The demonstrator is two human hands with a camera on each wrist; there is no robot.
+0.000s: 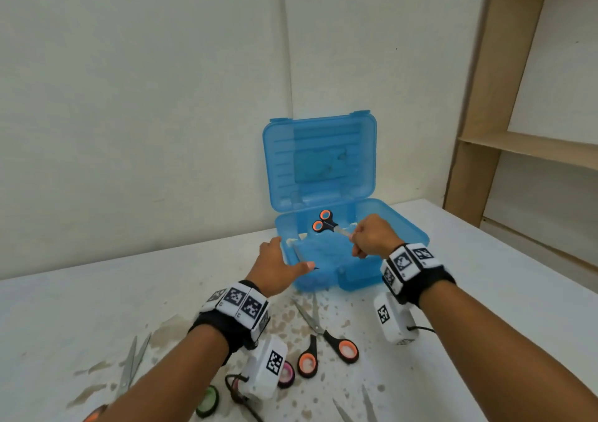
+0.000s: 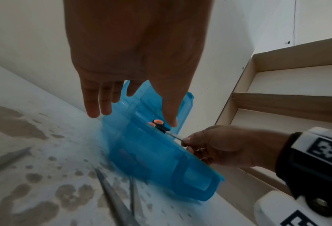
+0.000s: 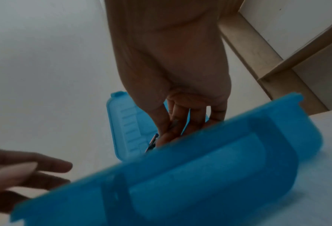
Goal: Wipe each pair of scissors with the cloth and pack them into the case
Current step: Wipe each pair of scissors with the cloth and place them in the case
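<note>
Stained white counter (image 1: 97, 292) | right hand (image 1: 372, 237) pinches blades of small orange-handled scissors (image 1: 323, 221), handles first over open blue case (image 1: 388, 224), likely to pack | left hand (image 1: 278, 266) slack, empty, at case's near-left rim, perhaps steadying | unpacked scissors (image 1: 323, 334) nearer.

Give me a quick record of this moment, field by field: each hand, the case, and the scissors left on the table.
right hand: pinches blades of small orange-handled scissors over the case
left hand: open, fingers straight, at the case's front-left edge
case: blue, lid upright, open
orange scissors on table: blades apart, in front of case
table: white, stained
</note>
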